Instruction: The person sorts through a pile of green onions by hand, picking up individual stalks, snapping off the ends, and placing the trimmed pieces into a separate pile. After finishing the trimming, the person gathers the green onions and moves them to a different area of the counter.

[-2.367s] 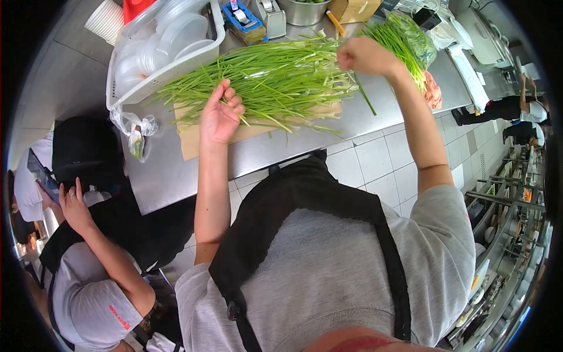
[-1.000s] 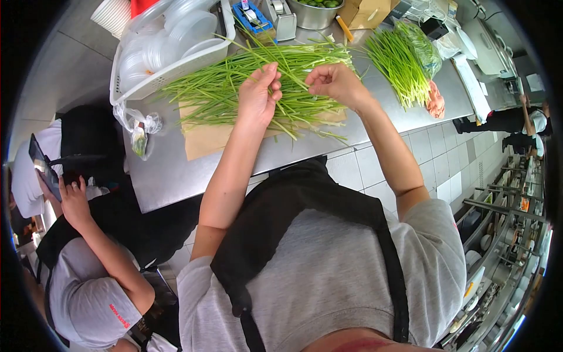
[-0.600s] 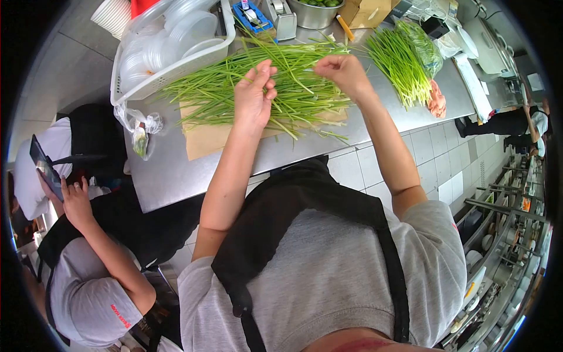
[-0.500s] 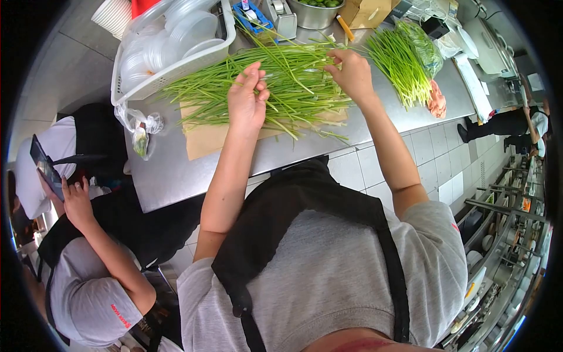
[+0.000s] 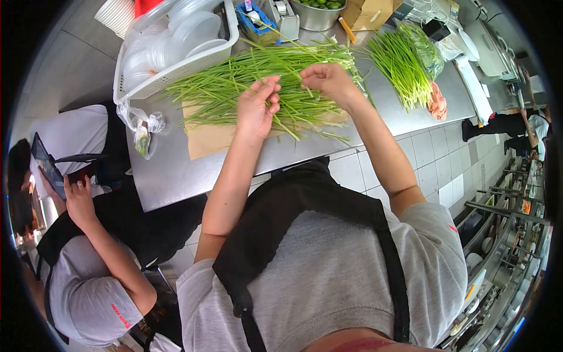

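Note:
A wide heap of long, thin green chives lies across a sheet of brown paper on the steel table. Over the middle of the heap, my left hand is closed with its fingers curled, and a thin chive stalk seems to run through its pinch. My right hand hovers close by on the right, thumb and fingertips pressed together. What sits in that pinch is too fine to tell from the stalks behind it.
A white basket of clear plastic lids stands left of the heap. Behind are a tape dispenser and a metal pot of green fruit. Another chive bunch lies right. A person holding a tablet stands at my left.
My right hand has moved left and slightly down, closer to my left hand. The left hand has shifted a little right and down, its fingers more curled.

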### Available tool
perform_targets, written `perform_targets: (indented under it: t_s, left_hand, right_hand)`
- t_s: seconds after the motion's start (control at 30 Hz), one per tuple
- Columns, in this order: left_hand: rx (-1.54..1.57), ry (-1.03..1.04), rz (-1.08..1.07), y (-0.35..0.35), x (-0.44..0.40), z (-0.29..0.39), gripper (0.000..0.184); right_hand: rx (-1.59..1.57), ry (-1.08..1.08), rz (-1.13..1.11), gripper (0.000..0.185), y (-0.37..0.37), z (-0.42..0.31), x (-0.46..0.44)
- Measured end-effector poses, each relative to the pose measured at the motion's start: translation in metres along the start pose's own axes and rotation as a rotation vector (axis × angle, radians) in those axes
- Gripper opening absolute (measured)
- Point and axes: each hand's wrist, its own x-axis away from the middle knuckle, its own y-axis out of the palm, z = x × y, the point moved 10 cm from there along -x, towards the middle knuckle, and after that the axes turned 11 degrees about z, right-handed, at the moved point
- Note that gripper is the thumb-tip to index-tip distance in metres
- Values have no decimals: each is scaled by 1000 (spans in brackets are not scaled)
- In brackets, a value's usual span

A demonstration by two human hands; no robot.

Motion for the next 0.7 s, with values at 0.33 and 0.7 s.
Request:
perform_targets:
  t_s: [0.33,0.7]
  left_hand:
    - [37,105,19,16,1,7,15]
    - [-36,305,-8,25,11,34,6]
  right_hand:
    - [-166,50,-117,17,12,-16,14]
    - [-110,-139,10,10,16,-39,10]
